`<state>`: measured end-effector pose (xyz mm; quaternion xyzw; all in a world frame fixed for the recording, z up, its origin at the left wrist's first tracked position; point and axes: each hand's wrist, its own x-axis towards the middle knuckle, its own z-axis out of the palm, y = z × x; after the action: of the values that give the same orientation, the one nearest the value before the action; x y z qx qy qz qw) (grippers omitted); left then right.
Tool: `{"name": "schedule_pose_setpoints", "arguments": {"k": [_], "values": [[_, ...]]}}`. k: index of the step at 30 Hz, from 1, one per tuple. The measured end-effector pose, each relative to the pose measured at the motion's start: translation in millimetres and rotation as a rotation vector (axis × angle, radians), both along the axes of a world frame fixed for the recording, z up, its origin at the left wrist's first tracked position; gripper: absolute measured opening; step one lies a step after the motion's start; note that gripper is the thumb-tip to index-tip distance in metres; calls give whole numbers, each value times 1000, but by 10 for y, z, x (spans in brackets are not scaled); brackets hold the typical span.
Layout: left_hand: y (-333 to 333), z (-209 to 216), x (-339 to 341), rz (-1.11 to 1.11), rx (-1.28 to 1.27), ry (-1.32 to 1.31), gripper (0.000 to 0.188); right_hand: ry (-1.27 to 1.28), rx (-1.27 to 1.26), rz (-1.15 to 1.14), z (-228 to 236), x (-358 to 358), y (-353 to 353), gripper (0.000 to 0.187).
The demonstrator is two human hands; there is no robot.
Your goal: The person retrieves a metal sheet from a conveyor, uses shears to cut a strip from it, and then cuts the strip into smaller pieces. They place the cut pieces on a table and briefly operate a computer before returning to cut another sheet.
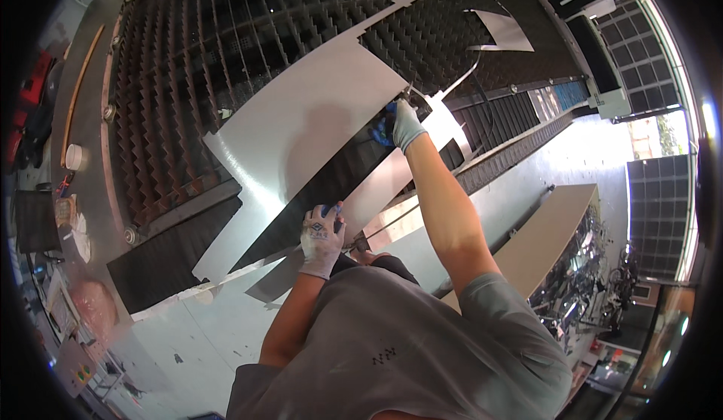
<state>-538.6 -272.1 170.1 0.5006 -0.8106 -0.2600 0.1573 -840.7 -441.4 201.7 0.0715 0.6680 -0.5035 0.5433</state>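
A large, pale sheet of metal (301, 111) with a cut outline lies across the toothed slats of a cutting bed (166, 104). Nearer to me is a narrower sheet metal piece (380, 188), with a dark gap between the two. My left hand (322, 235), in a white glove with blue on the fingers, is closed at the left end of the narrower piece; its fingertips are partly hidden. My right hand (405, 126), gloved alike, reaches farther out to the right corner of the large sheet. Its fingers are curled, and what they grip is hidden.
Thin leftover metal strips (456, 81) and a pointed offcut (503, 32) rest on the slats at the right. A black and white machine carriage (602, 66) stands at the bed's right side. Behind my right arm is a long tan board (546, 228) beside heaped scrap.
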Motion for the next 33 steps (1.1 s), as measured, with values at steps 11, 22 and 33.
{"name": "schedule_pose_setpoints", "arguments": {"k": [11, 22, 33], "values": [[-1, -114, -95, 91, -163, 96, 34, 51, -73, -158, 73, 100, 141, 30], [190, 0, -125, 152, -157, 77, 18, -136, -512, 516, 974, 32, 1570, 50], [573, 1027, 70, 819, -83, 69, 51, 113, -797, 946, 1605, -1215, 2219, 68]]}}
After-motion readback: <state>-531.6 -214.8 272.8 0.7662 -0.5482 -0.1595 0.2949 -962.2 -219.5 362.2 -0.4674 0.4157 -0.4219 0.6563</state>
